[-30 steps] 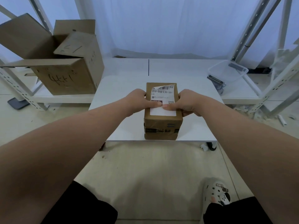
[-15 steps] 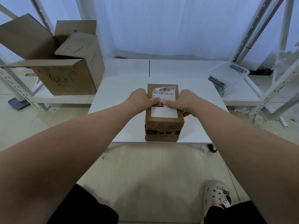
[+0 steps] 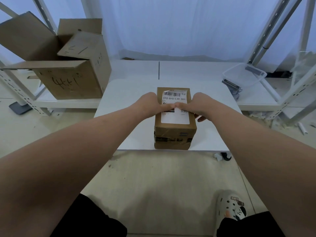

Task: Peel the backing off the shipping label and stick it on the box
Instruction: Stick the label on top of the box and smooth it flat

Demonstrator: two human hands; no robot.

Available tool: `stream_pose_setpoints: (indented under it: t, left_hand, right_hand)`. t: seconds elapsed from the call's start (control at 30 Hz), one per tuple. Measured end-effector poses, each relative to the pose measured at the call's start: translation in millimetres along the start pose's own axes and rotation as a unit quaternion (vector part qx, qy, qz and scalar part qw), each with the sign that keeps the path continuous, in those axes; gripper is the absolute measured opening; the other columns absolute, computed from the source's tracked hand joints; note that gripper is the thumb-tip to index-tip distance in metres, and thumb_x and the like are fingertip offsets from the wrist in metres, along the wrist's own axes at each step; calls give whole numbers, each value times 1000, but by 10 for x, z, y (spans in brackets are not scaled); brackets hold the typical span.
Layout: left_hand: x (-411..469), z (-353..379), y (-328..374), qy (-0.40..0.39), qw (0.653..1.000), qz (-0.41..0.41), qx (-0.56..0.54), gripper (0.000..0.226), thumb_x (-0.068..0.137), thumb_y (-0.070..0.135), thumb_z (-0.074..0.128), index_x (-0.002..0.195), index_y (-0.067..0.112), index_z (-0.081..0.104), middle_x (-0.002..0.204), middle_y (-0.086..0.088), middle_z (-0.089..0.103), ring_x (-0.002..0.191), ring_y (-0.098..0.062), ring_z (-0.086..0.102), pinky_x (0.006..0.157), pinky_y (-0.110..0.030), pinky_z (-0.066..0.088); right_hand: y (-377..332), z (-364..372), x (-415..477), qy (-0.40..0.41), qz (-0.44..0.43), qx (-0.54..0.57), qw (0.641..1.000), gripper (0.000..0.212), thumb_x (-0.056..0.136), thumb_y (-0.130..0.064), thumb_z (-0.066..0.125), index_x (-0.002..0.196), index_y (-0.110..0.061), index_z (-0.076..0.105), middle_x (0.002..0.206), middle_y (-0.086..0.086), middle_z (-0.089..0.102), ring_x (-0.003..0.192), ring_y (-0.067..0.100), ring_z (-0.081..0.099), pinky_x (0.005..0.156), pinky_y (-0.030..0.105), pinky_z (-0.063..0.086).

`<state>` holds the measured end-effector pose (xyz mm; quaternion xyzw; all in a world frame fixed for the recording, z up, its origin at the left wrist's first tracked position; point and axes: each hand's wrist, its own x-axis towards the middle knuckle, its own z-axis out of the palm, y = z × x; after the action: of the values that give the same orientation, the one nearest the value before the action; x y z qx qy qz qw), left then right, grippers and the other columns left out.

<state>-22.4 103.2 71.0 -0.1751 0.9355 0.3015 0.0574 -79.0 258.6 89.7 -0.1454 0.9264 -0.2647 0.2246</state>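
1. A small brown cardboard box (image 3: 175, 132) sits near the front edge of the white worktop (image 3: 126, 106), dark tape banding its near face.
2. The white shipping label (image 3: 175, 117) lies on the box top, its barcode and the number 010-010-L30-551 at the far end; that far edge looks slightly wrinkled.
3. The left hand (image 3: 152, 103) and right hand (image 3: 195, 105) both press down across the label's middle, their fingertips meeting there.
4. Neither hand has a grip on anything: the fingers lie flat on the label. The right hand's lower fingers curl over the box's right side.
5. A larger open carton (image 3: 71, 79) stands on a low shelf to the left, well apart.
6. A clear plastic tub (image 3: 244, 76) rests to the right.
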Motion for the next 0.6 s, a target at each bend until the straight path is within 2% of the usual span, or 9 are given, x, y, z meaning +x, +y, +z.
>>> stream_pose_setpoints:
  t: [0.07,0.13,0.2,0.3,0.37,0.43,0.5,0.57,0.6]
  left_hand:
    - [-7,47,-2,-19,1000,-2,-23,51,80,60,59,89,11,60,80,-2,61,67,-14,55,52,-18,38]
    - [19,60,-19,2,999,-11,-44,48,83,57,57,92,10,62,85,-3,65,68,-15,57,51,-18,38]
    - [38,35,-26,34,999,-13,-25,45,89,51,52,82,8,61,78,-3,63,60,-13,54,48,-19,35]
    - [36,36,-39,67,997,-2,27,47,95,47,44,69,8,53,65,-1,55,56,-16,50,48,-22,34]
    - [-18,40,-48,86,993,15,84,44,96,47,42,72,10,52,72,-3,57,65,-19,54,54,-26,40]
    - [-89,5,-73,128,982,47,134,40,92,50,47,92,10,53,89,-3,57,79,-23,56,67,-35,50]
    - [-183,-76,-97,168,968,103,154,40,88,49,55,102,12,52,97,-2,51,85,-22,53,75,-37,50]
    - [-261,-144,-123,143,952,197,187,30,90,40,56,101,13,61,102,-2,55,92,-22,55,80,-35,47]
    - [-285,-161,-134,111,943,237,207,26,92,34,54,103,13,65,106,-3,59,97,-23,56,84,-35,45]
  right_hand:
    - [12,-1,18,-9,2,-29,1000,52,87,-50,57,114,-5,57,105,12,64,90,26,64,77,32,53]
    - [20,6,55,8,1,-27,1000,53,87,-50,56,114,-4,58,104,11,63,87,25,62,78,30,50]
    - [34,27,104,30,4,-18,999,46,90,-49,53,102,-5,59,97,8,63,87,25,63,76,30,51]
    - [67,68,132,74,13,-35,997,44,93,-50,47,69,-13,46,72,-1,54,62,15,53,55,25,40]
    - [83,97,107,100,12,-73,992,44,94,-51,42,72,-14,47,76,0,54,68,18,55,63,29,44]
    - [73,95,31,160,-20,-186,969,39,95,-50,40,81,-15,48,81,1,52,76,22,52,73,35,42]
    - [62,70,-47,228,-92,-313,917,32,96,-46,42,84,-18,52,80,3,51,78,23,48,72,34,35]
    - [79,57,-104,249,-175,-369,878,31,96,-38,44,85,-15,61,82,6,59,83,26,52,69,33,33]
    - [103,55,-112,233,-214,-364,876,31,96,-33,44,82,-13,62,83,7,61,84,27,55,67,32,35]
